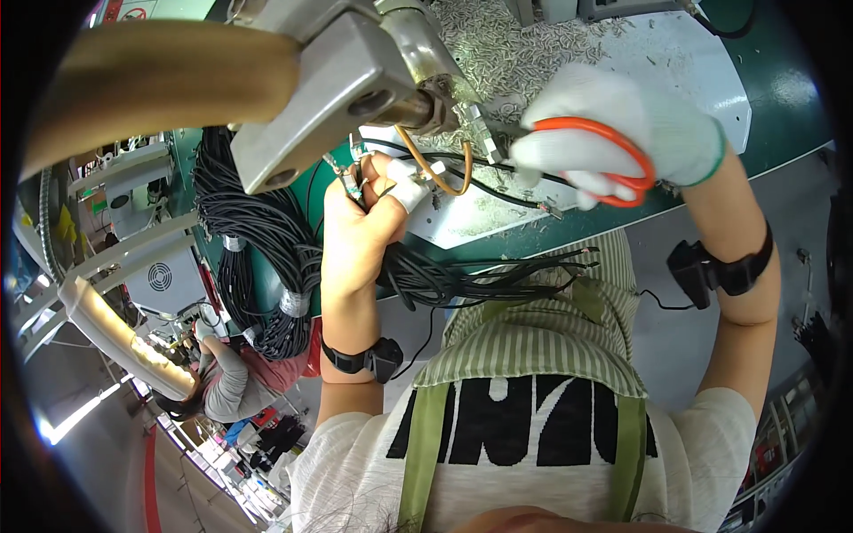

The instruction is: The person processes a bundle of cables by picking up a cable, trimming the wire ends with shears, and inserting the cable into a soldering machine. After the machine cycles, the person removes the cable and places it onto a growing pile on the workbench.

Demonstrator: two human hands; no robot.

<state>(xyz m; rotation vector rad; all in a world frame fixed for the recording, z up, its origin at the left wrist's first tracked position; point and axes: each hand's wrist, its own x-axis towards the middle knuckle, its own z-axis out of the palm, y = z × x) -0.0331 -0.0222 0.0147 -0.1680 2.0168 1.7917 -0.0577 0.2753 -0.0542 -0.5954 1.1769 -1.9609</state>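
My left hand (366,213), bare except for white wrapping on a fingertip, is closed on the end of a black cable; short wires with small metal ends (349,184) stick out between thumb and fingers. My right hand (613,129), in a white glove with a green cuff, grips scissors with orange handles (613,133). Their blades are mostly hidden behind the fingers and the machine. Between the hands, a brown wire loop (468,169) hangs beneath a metal machine head (333,84). Another black cable end (548,210) with bared wires lies below the scissors.
A large bundle of black cables (258,213) hangs at the left, and more cables (444,280) lie along the near table edge. Small metal scraps (524,58) cover the white board (702,62) on the green table (782,98). At the lower left another person (235,382) sits working.
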